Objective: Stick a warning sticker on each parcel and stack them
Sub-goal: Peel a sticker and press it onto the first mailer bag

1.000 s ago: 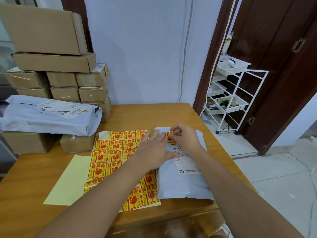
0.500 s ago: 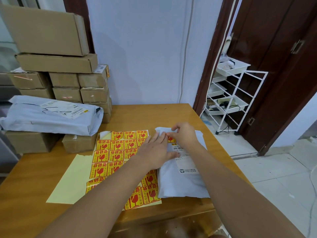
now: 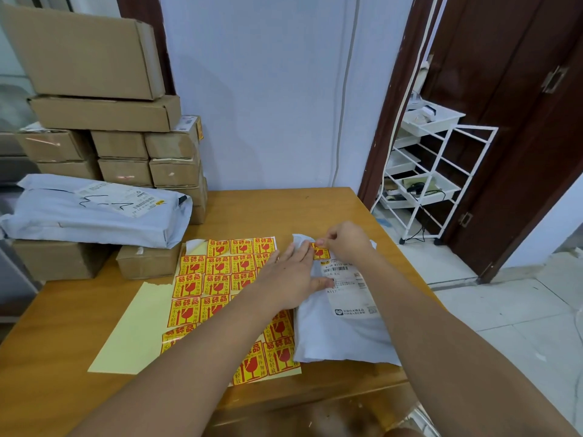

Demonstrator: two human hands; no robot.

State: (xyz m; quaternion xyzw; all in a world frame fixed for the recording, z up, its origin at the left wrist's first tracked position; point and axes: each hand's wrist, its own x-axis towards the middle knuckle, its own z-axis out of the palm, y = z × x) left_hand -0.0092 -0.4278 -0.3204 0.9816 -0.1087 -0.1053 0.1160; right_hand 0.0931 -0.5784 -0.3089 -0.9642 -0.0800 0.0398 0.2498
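Since the earlier frames the right hand point(image 3: 342, 244) has slid up toward the parcel's far edge and its curled fingertips now pinch the top corner of the warning sticker point(image 3: 319, 251), which looked more covered a second ago. So the sticker seems to be going down on the grey mailer parcel point(image 3: 340, 329), just above its shipping label point(image 3: 347, 288), and probably only needs smoothing before this one gets stacked. The left hand point(image 3: 291, 279) lies flat with fingers straight and close together, pressing the parcel's near-left side, fingertips right beside the sticker and thumb touching the label. Under that wrist sits the sticker sheet point(image 3: 217, 288), with a bare backing sheet point(image 3: 132, 335) further out from the left fingers. Well beyond the left fingertips there's another grey mailer point(image 3: 94, 212) resting on small cardboard boxes point(image 3: 104, 121), stacked high against the wall. Nothing blocks the sticker itself, though the sheet overlapping the parcel's edge could drag along when it's lifted off the table point(image 3: 284, 206).
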